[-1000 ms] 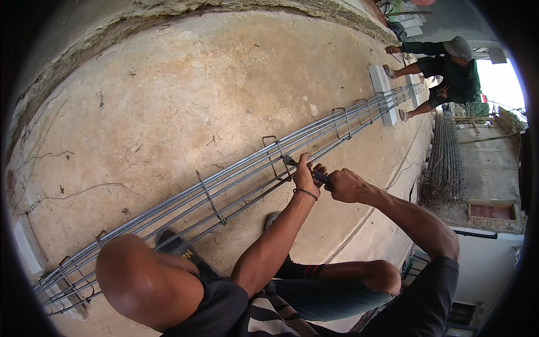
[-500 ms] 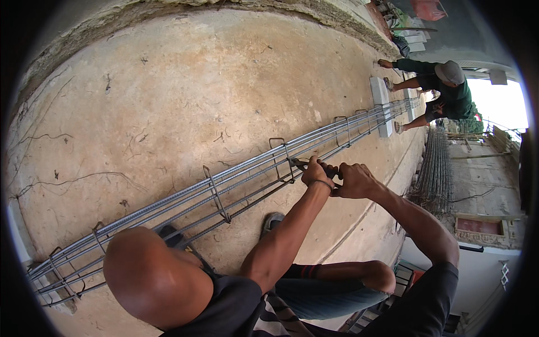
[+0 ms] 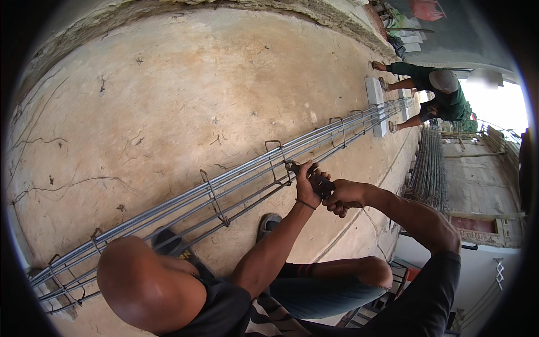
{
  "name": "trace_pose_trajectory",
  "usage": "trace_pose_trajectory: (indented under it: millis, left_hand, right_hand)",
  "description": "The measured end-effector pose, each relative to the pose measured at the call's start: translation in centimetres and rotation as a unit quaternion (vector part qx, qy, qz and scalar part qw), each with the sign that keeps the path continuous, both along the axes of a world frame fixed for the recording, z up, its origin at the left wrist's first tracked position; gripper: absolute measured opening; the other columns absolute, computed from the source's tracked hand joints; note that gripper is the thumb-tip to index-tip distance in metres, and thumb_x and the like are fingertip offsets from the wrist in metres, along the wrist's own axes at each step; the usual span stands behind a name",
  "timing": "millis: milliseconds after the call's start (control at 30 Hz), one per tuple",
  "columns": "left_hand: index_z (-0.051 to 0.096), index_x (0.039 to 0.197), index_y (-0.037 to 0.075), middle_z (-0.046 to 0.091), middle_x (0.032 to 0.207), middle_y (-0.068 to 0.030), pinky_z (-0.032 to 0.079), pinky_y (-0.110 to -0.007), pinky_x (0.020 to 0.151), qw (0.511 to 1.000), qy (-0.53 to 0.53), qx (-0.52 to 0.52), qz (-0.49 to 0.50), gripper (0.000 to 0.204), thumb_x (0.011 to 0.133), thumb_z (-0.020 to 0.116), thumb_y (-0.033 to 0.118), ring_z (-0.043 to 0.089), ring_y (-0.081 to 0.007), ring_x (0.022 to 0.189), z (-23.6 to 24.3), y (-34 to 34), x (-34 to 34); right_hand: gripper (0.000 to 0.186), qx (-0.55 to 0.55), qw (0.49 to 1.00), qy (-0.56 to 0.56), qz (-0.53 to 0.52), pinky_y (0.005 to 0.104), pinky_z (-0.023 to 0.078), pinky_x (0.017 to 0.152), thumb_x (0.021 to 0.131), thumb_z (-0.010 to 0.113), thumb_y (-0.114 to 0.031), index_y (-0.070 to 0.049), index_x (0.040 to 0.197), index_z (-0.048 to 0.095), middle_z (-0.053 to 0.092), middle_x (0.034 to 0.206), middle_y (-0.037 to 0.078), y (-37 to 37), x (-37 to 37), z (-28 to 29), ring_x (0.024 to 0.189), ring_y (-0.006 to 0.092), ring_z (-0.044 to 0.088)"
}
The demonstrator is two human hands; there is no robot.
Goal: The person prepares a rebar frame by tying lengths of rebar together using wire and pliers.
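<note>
A long cage of steel bars (image 3: 168, 211) with wire stirrups (image 3: 210, 191) runs diagonally from lower left to upper right. My left hand (image 3: 307, 182) is closed on dark pliers (image 3: 321, 183), whose head is against the cage at one stirrup; the exact contact point is hidden. My right hand (image 3: 343, 196) grips the pliers' handle end, just right of my left hand, its lower fingers curled loosely. My bent knees frame the near part of the cage, and my sandalled foot (image 3: 268, 224) rests beside it.
A co-worker (image 3: 449, 95) in green straddles the far end of the cage by pale blocks (image 3: 375, 90). A bundle of steel bars (image 3: 426, 168) lies at right. A rough concrete ledge (image 3: 314, 16) edges the floor (image 3: 168, 84) at the top.
My hands have twisted about the pliers, the right fingers now hanging lower and looser. The pliers' head stays at the same stirrup. The co-worker's arm has shifted leftward in the view.
</note>
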State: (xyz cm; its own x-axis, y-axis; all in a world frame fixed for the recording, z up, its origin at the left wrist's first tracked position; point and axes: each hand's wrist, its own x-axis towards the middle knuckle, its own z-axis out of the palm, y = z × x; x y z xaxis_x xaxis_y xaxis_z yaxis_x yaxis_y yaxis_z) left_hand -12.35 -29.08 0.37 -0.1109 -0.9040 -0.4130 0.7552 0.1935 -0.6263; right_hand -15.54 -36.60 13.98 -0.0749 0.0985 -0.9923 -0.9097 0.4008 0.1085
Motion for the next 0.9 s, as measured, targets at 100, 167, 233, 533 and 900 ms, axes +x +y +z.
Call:
trace_pose_trajectory:
  millis: [100, 167, 233, 533, 900]
  left_hand:
    - [0.056, 0.096, 0.010, 0.063, 0.091, -0.0092, 0.054, -0.041, 0.079, 0.994, -0.042, 0.095, -0.033, 0.026, 0.087, 0.069, 0.030, 0.065, -0.0242, 0.084, 0.4, -0.2, -0.2]
    - [0.056, 0.095, 0.010, 0.063, 0.090, -0.0086, 0.054, -0.041, 0.080, 0.994, -0.041, 0.097, -0.024, 0.025, 0.087, 0.069, 0.029, 0.065, -0.0238, 0.084, 0.4, -1.0, -0.6]
    - [0.055, 0.085, 0.012, 0.061, 0.083, -0.0060, 0.054, -0.037, 0.076, 0.997, 0.000, 0.082, -0.006, 0.019, 0.088, 0.067, 0.026, 0.063, -0.0220, 0.078, 0.8, -1.9, -0.2]
    - [0.043, 0.066, 0.016, 0.048, 0.061, 0.0011, 0.049, -0.033, 0.062, 0.998, 0.002, 0.045, -0.055, 0.030, 0.087, 0.065, 0.019, 0.049, -0.0154, 0.058, 0.3, -0.1, 0.4]
    - [0.059, 0.094, 0.013, 0.065, 0.093, -0.0051, 0.054, -0.040, 0.084, 0.996, -0.076, 0.051, -0.005, 0.023, 0.083, 0.072, 0.028, 0.066, -0.0211, 0.088, -0.8, -0.9, -1.1]
  right_hand:
    - [0.023, -0.220, 0.816, 0.023, 0.534, 0.0400, 0.055, 0.062, 0.089, 0.058, -0.007, 0.003, 0.109, 0.053, 0.063, 0.081, 0.017, 1.3, 1.8, 0.6, 0.075, 0.0295, 0.067]
    - [0.029, -0.327, 0.706, 0.005, 0.628, 0.0427, 0.055, 0.063, 0.089, 0.057, -0.008, 0.004, 0.115, 0.050, 0.064, 0.085, 0.019, 1.8, 0.4, 0.4, 0.078, 0.0323, 0.067]
    - [0.037, -0.431, 0.531, 0.035, 0.729, 0.0486, 0.055, 0.068, 0.090, 0.056, -0.012, 0.005, 0.121, 0.045, 0.064, 0.092, 0.022, 2.9, -0.2, 0.3, 0.084, 0.0374, 0.067]
    - [0.067, -0.301, 0.875, 0.003, 0.379, 0.0441, 0.055, 0.080, 0.083, 0.074, -0.017, 0.004, 0.128, 0.029, 0.065, 0.103, 0.028, 1.6, 0.7, 1.8, 0.098, 0.0288, 0.069]
    - [0.023, -0.399, 0.678, -0.045, 0.616, 0.0454, 0.051, 0.064, 0.086, 0.057, -0.007, 0.001, 0.105, 0.048, 0.061, 0.082, 0.019, 1.9, -1.9, -0.9, 0.074, 0.0336, 0.064]
